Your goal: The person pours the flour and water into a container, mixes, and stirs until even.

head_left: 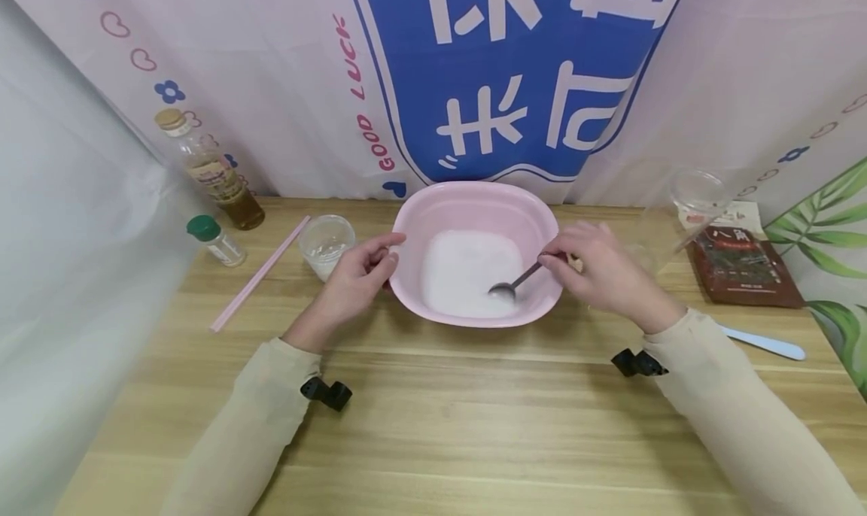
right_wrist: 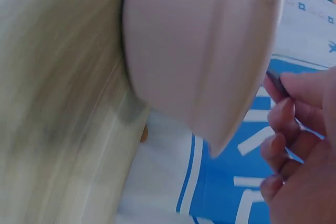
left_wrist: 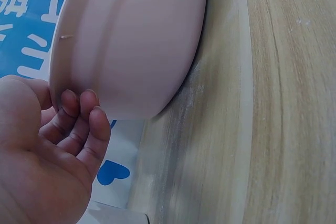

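Observation:
A pink plastic basin (head_left: 476, 322) stands on the wooden table, its bottom covered by a smooth white substance (head_left: 460, 275); I cannot tell whether this is powder or liquid. At the basin's left side my left hand (head_left: 355, 279) grips the rim, with curled fingers (left_wrist: 97, 124) against the outer wall. My right hand (head_left: 596, 268) pinches the handle of a dark metal spoon (head_left: 528, 275) over the right rim. The spoon's bowl dips into the white substance near the front right. In the right wrist view, only the handle's end shows between thumb and fingers.
Left of the basin are a clear cup (head_left: 327, 238), pink chopsticks (head_left: 260, 274), a green-capped shaker (head_left: 220, 244) and a corked oil bottle (head_left: 220, 181). To the right are a clear container (head_left: 698, 192), a brown spice packet (head_left: 741, 268) and a light-blue handle (head_left: 765, 341). A printed curtain hangs behind.

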### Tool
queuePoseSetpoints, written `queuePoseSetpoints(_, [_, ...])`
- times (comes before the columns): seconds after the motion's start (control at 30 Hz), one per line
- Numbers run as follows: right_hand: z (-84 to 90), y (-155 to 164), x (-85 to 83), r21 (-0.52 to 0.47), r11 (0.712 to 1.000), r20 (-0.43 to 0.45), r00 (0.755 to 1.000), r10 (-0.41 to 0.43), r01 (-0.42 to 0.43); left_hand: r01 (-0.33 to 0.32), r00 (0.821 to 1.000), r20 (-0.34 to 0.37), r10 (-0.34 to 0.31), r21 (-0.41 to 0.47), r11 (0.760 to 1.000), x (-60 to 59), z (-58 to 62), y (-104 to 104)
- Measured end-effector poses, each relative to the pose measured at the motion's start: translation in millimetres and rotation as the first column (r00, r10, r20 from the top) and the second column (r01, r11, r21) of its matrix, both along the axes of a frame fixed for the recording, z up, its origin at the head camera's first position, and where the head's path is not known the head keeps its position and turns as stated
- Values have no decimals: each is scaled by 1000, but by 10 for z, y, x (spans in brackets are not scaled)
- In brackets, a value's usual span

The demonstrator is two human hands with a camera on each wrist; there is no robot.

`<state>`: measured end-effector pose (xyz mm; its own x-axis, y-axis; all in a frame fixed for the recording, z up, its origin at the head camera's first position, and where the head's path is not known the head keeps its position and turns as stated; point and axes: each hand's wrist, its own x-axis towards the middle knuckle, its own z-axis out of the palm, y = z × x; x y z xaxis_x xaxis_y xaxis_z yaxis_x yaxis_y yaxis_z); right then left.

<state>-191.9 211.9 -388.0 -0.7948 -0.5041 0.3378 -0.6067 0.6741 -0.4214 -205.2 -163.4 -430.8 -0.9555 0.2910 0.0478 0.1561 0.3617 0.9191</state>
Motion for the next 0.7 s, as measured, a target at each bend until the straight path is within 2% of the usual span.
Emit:
queuePoseSetpoints(0.13, [-22, -126, -5, -56, 995, 115, 990, 86, -80, -3, 1000, 2, 3, 1, 1000, 3, 3, 0])
queuePoseSetpoints(0.2, [-31, -220, -17, -61, 994, 161, 982, 98, -89, -4, 1000, 2, 4, 0, 1000, 5, 7, 0])
queuePoseSetpoints(0.3, [-46, -363, -45, -48, 996, 179, 980, 84, -77, -1, 1000, 2, 1, 6, 1000, 6, 9, 3])
queuePoseSetpoints(0.5, [-24, -528, -131, 20, 999, 110, 993, -41, 39, 5, 1000, 4, -5, 11, 1000, 16, 8, 10])
queuePoseSetpoints(0.7, [25, -452, -181, 88, 977, 59, 978, -200, 194, -3, 1000, -18, 3, -1, 1000, 18, 16, 6])
